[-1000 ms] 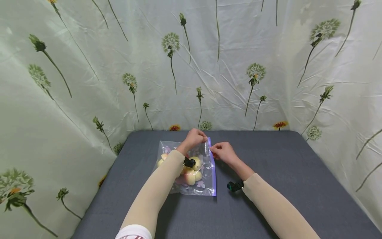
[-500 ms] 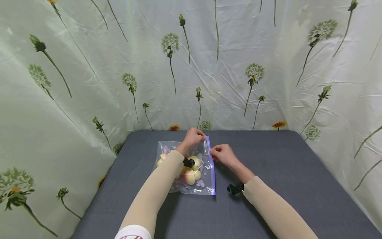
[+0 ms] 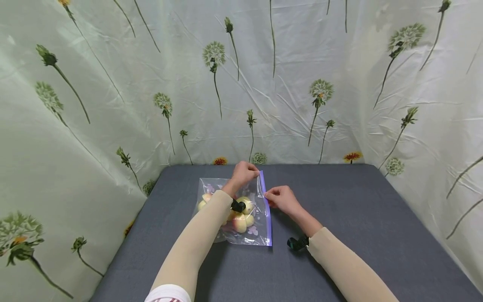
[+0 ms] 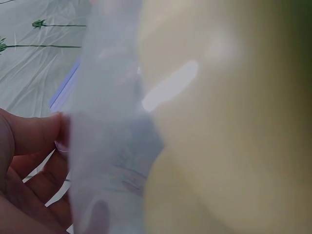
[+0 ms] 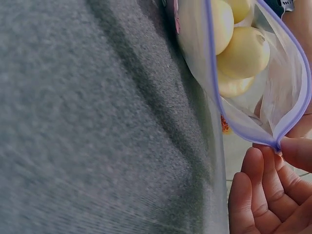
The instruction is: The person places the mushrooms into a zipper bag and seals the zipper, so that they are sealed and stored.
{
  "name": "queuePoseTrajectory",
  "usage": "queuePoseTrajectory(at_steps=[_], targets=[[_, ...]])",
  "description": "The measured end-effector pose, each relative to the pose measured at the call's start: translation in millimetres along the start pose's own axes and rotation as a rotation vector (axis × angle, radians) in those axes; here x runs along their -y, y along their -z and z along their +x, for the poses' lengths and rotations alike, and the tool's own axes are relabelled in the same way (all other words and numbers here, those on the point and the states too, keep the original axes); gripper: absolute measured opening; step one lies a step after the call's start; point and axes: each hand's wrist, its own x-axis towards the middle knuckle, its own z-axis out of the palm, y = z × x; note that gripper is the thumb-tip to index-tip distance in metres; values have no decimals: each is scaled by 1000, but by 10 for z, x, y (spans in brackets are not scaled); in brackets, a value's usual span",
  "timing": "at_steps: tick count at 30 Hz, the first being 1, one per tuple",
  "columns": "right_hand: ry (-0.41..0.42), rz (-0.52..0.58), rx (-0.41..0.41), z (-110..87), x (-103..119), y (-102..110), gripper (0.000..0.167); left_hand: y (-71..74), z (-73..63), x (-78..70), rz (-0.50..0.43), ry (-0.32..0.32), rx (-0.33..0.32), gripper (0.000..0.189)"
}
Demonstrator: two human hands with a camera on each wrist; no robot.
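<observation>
A clear zip bag (image 3: 211, 184) with a purple zip strip (image 3: 269, 228) lies in the middle of the table in the head view. Inside it are several pale yellow round fruits (image 3: 240, 222) with a pink blush; their kind is unclear. My left hand (image 3: 243, 172) pinches the strip's far end, and in the left wrist view its thumb (image 4: 36, 129) and fingers grip the purple edge. Lower along the strip, my right hand (image 3: 284, 199) pinches it between thumb and fingertips. The right wrist view shows the bag's mouth (image 5: 218, 92) gaping, coming together at those fingertips.
A dark grey cloth covers the table (image 3: 339, 201). Behind and to the sides hangs a pale curtain (image 3: 279, 117) printed with dandelions. Black wrist cameras (image 3: 238, 205) sit on both wrists, the left one above the bag.
My right hand has slid a little way along the purple strip, toward the near end. The left hand keeps its pinch at the far end, nearly still.
</observation>
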Motion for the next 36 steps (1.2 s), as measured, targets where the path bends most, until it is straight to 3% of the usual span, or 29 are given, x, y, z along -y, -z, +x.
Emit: queuePoseTrajectory(at_steps=[10, 36], targets=[[25, -11, 13, -110, 15, 10, 17, 11, 7, -26, 27, -7, -36, 13], [26, -56, 67, -438, -80, -82, 17, 35, -5, -13, 44, 11, -40, 14]])
